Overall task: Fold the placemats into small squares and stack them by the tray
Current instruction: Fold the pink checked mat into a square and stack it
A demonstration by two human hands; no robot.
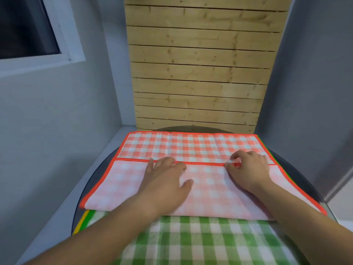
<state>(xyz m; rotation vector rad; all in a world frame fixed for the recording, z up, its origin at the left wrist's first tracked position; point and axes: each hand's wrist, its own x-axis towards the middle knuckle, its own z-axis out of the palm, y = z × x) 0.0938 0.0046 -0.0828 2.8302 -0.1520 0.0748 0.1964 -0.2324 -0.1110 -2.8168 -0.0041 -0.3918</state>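
Two placemats: red gingham placemat (pixel 191 148) atop green gingham placemat (pixel 191 238).
My left hand (pixel 168 180) presses flat on the red one's folded half; my right hand (pixel 248 169) pinches its edge.

I see two forearms, bare from the picture's lower edge to the wrists; the left hand (pixel 168 178) and right hand (pixel 248 171) are bare as well.

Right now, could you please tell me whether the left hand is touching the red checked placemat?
Touching. The head view shows the left hand lying flat on the folded-over flap of the red checked placemat, with no gap visible between them.
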